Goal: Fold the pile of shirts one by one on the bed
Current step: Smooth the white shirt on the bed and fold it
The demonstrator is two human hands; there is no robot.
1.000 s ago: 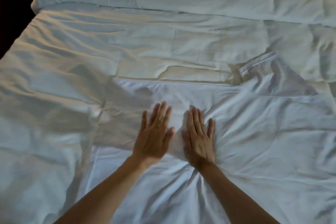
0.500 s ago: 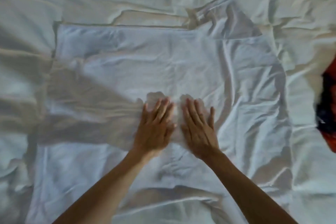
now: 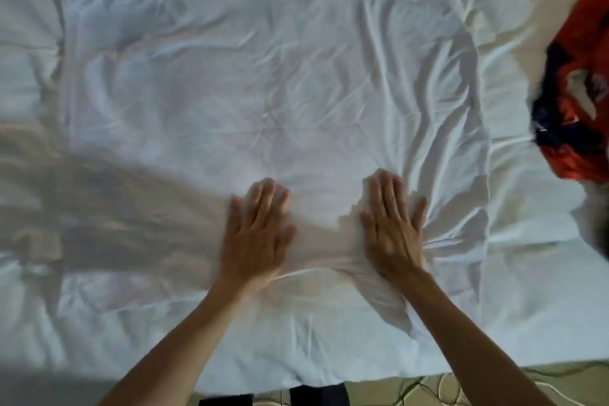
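Note:
A white shirt (image 3: 250,82) lies spread flat across the white bed, its straight far edge near the top of the view and a sleeve bunched at the upper right. My left hand (image 3: 257,234) presses palm-down on the shirt's lower middle, fingers straight. My right hand (image 3: 392,231) lies flat on the cloth a hand's width to the right, with wrinkles fanning out from under it. Neither hand grips any cloth. A crumpled red and dark blue garment (image 3: 580,102) lies at the right edge of the bed.
The white bed sheet (image 3: 534,241) is rumpled all around the shirt. The bed's near edge (image 3: 494,369) runs along the bottom, with patterned floor (image 3: 428,389) and dark feet or shoes (image 3: 316,395) below it.
My hands have slid apart from side by side to a hand's width apart on the shirt. The view has tilted down, bringing the bed's near edge and more of the red garment into sight.

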